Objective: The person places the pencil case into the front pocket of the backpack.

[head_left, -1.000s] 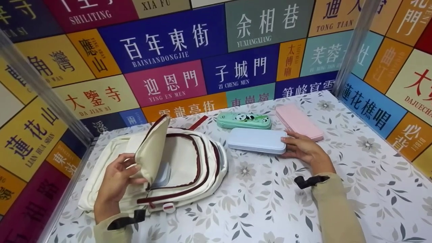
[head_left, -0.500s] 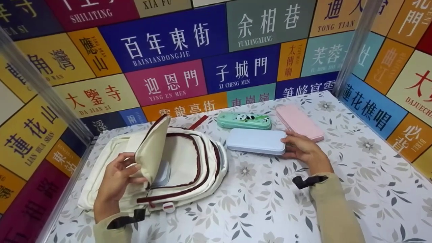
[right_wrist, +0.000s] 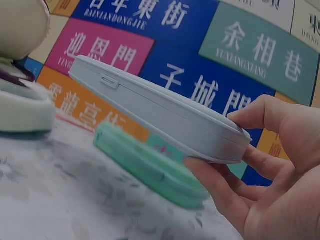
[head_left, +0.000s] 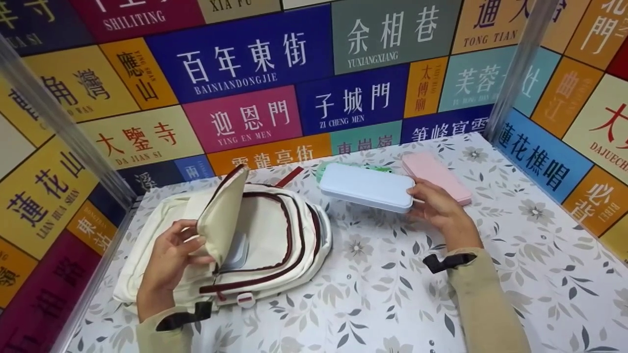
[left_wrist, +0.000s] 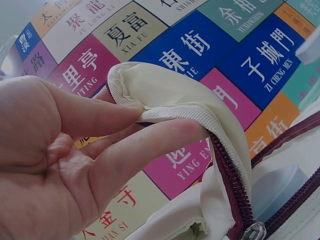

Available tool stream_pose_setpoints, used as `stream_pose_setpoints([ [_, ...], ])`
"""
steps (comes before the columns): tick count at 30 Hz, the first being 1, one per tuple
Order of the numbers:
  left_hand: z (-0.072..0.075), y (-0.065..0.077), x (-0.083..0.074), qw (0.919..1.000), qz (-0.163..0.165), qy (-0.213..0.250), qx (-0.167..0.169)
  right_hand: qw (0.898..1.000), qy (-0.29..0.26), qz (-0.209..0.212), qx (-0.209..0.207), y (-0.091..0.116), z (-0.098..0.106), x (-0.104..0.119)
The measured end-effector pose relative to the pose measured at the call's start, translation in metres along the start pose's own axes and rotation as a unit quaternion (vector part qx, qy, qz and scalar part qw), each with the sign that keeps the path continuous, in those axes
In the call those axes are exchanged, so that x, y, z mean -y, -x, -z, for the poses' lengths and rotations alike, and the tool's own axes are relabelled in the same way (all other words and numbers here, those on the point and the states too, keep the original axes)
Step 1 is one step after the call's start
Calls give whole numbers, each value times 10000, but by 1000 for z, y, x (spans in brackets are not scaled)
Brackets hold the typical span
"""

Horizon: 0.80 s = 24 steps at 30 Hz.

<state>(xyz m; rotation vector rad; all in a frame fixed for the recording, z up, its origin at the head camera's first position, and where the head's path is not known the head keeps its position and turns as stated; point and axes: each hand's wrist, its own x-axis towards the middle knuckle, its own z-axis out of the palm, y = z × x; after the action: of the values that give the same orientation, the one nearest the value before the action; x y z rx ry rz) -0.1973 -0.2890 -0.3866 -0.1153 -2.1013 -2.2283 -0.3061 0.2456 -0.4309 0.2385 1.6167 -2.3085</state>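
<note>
The held case (head_left: 365,189) looks smooth, low-sheen plastic, the green case (right_wrist: 150,165) smooth plastic too, the bag (head_left: 270,220) matt cloth with woven edging (left_wrist: 182,112), the counter (head_left: 368,294) smooth.

Coloured panels (head_left: 242,110) with Chinese characters (head_left: 391,32) are covering the walls (head_left: 314,88), clear posts (head_left: 517,68) are rising at either side, and grey flowers (head_left: 535,212) are patterning the white table (head_left: 363,294)

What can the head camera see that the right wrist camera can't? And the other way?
Only the head view shows the pink case, the left hand pinching the bag and a pale blue thing inside it.

Only the right wrist view shows a small clasp on the blue case and the long side of the green case.

Both show the bag, the sign wall and the right hand holding the blue case.
</note>
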Motion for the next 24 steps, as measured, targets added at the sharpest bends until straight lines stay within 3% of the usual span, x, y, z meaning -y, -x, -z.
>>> stream_pose_setpoints([
  [7, -3, 0, -3, 9994, 213, -131, -236, 9985, 256, 447, 190, 6, -23, 8],
  [24, -3, -2, -3, 9992, 286, -149, -255, 9959, 779, 454, 61, -13, -77, -9],
])
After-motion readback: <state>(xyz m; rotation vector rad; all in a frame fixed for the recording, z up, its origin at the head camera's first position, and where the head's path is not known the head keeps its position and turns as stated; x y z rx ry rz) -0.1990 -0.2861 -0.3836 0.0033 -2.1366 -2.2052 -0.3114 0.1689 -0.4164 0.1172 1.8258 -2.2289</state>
